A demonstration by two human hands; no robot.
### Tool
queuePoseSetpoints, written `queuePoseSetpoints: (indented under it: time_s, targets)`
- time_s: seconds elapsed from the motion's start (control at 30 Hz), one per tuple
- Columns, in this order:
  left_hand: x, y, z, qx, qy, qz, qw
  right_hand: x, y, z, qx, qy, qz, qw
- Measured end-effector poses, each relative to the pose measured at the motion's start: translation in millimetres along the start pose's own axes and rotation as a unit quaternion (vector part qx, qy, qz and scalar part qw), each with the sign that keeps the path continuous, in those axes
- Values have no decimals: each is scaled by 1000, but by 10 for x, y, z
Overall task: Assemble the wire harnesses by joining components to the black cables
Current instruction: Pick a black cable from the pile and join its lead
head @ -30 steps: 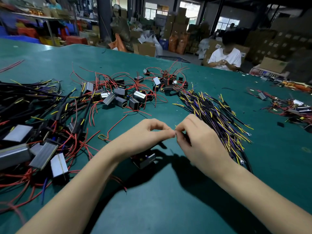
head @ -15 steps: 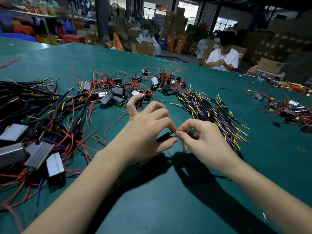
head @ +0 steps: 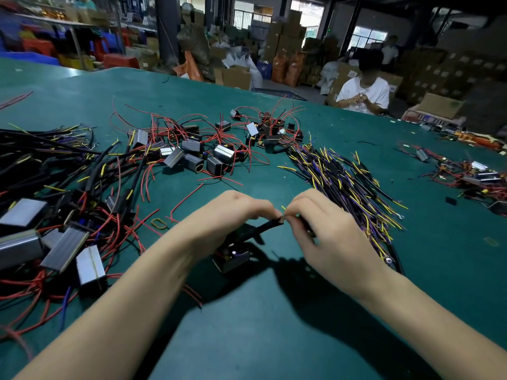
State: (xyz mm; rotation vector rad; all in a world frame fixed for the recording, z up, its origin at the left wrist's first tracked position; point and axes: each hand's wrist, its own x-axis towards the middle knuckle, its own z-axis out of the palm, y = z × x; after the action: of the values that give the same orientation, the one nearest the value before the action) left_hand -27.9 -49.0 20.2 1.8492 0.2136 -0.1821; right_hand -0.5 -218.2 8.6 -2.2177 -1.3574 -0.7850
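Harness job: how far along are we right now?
Done: a heap of black cables already joined to boxes at left. In hand: left hand and right hand pinch a black cable end and thin wires together above a small black box. Left: loose boxes with red leads and a bundle of unjoined cables.

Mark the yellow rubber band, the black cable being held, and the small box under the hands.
rubber band (head: 158,223), head view, on its loop
black cable (head: 270,225), head view, mid-sleeve
small box (head: 231,261), head view, front face
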Motion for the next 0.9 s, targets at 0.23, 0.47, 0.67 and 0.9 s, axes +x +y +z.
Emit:
queuePoseSetpoints:
  time_s: [0.23, 0.47, 0.67, 0.9]
  targets:
    - [-64, -140, -203, 111, -7, 88, 990, -43, 72, 95, 47, 25, 62, 997]
    - [-100, -92, -163, 230, 72, 167, 956, -31, 114, 29, 52, -1, 85, 995]
    - [-82, -78, -111, 196, 80, 190, 959, -7, 99, -31, 23, -46, 69, 996]
    - [-43, -120, -38, 168, 85, 234, 954, 11, 68, -105, -30, -91, 34, 995]
